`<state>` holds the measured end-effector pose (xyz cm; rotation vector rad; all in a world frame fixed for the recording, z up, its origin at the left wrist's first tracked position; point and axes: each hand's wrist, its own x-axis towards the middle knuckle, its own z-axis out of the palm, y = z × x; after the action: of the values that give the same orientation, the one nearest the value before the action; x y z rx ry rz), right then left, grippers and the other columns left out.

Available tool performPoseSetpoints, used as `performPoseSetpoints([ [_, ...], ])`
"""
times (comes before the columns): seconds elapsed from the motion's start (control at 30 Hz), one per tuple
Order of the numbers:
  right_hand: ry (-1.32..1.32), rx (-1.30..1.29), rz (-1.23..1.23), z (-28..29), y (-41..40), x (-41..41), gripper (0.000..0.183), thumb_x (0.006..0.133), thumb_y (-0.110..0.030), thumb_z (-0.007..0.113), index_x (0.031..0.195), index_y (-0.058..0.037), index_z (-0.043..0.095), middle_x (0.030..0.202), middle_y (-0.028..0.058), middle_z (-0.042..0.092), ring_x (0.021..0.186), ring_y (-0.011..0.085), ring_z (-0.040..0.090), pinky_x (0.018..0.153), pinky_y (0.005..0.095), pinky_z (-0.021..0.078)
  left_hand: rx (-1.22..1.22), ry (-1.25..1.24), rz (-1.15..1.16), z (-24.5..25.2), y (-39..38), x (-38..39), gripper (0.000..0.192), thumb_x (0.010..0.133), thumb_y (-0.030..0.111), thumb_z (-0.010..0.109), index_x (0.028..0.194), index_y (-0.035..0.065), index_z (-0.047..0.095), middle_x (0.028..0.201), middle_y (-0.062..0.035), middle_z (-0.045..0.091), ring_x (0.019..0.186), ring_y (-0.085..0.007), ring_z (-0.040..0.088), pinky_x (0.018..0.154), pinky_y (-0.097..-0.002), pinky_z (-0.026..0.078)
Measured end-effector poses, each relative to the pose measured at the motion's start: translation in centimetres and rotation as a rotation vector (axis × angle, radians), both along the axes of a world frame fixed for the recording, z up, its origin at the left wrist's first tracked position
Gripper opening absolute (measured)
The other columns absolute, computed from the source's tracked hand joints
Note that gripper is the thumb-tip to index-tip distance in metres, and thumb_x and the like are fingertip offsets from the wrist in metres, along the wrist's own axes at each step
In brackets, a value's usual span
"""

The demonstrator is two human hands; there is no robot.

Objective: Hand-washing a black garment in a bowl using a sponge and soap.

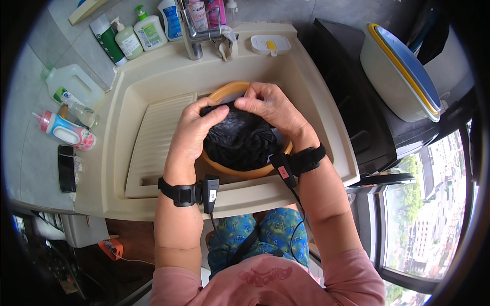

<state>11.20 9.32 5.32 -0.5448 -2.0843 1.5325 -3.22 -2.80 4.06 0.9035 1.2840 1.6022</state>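
A wet-looking black cloth (245, 141), with pale streaks like suds on its upper part, fills most of an orange basin (250, 174). My left hand (197, 124) pinches the cloth's far edge between thumb and fingers. Close beside it, my right hand (270, 105) grips the same edge, thumb pointing left. The cloth's edge is lifted between the two hands, while the rest sits bunched in the basin. Beneath lies a beige laundry sink (118, 153) that holds the basin. Each wrist wears a black strap with a small cabled device.
Left of the basin is a ribbed washboard (157, 134). A faucet (193, 42) rises at the back, near several bottles (150, 32) and a soap box (270, 44). A phone (67, 168) lies on the left ledge. Stacked basins (398, 76) lean at right.
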Motion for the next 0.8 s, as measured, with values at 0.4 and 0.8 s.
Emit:
performPoseSetpoints([
  [0.4,-0.1,0.363,0.11,-2.6,0.6,-0.8,0.014,0.075,-0.01,0.059,0.083,-0.0015,0.051,0.075,0.008,0.055,0.069,0.0165,0.05,0.065,0.0281,0.0409,0.224,-0.12,0.285,0.5,-0.1,-1.1,0.015,0.08,0.005,0.056,0.067,0.0076,0.049,0.069,0.0039,0.05,0.066,-0.0041,0.047,0.06,-0.0209,0.038],
  [0.8,0.31,0.692,-0.236,-2.0,-5.5,-3.7,0.021,0.08,-0.02,0.058,0.086,-0.0026,0.05,0.063,0.0138,0.055,0.055,0.0313,0.056,0.051,0.0373,0.0466,0.072,-0.324,0.22,-2.6,2.3,1.8,0.021,0.089,0.029,0.048,0.086,0.0078,0.052,0.08,0.0003,0.052,0.071,-0.011,0.05,0.067,-0.0249,0.043],
])
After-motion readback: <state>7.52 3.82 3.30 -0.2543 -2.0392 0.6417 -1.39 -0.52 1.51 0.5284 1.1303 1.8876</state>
